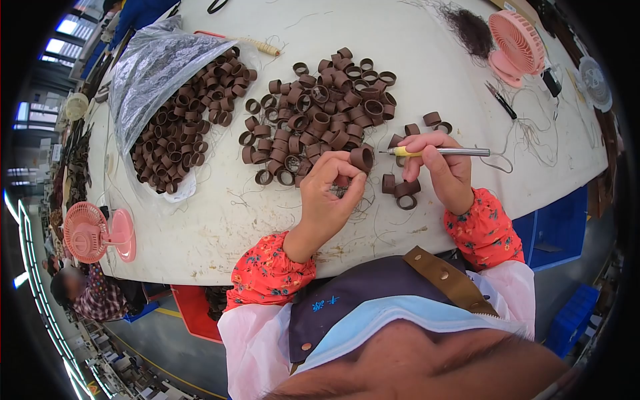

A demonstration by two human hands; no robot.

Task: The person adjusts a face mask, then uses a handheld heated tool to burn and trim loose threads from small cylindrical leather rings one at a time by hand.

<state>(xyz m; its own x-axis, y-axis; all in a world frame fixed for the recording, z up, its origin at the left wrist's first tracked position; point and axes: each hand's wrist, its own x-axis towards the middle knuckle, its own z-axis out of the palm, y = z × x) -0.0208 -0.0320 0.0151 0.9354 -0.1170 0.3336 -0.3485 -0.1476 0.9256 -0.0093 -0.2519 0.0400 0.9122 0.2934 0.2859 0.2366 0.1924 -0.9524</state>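
Note:
Between the thumb and fingers of my left hand [328, 195] is a brown ring [362, 159], held just past the near edge of a big heap of similar brown rings [317, 120]. My right hand [443, 172] grips a pen-shaped corded tool [463, 151] with a yellow grip, silver body and thin tip. The tip points left at the held ring, a small distance from it. Several loose brown rings [405, 201] lie under and around my right hand. Loose threads are scattered below my hands.
A clear plastic bag [157, 73] of more rings lies left of the heap. Pink fans [517, 43] [87, 230] stand at the right back and left edge. Near the right fan are a dark thread tangle [470, 30] and pointed black-handled tool [501, 100]. Blue bin [560, 227], lower right.

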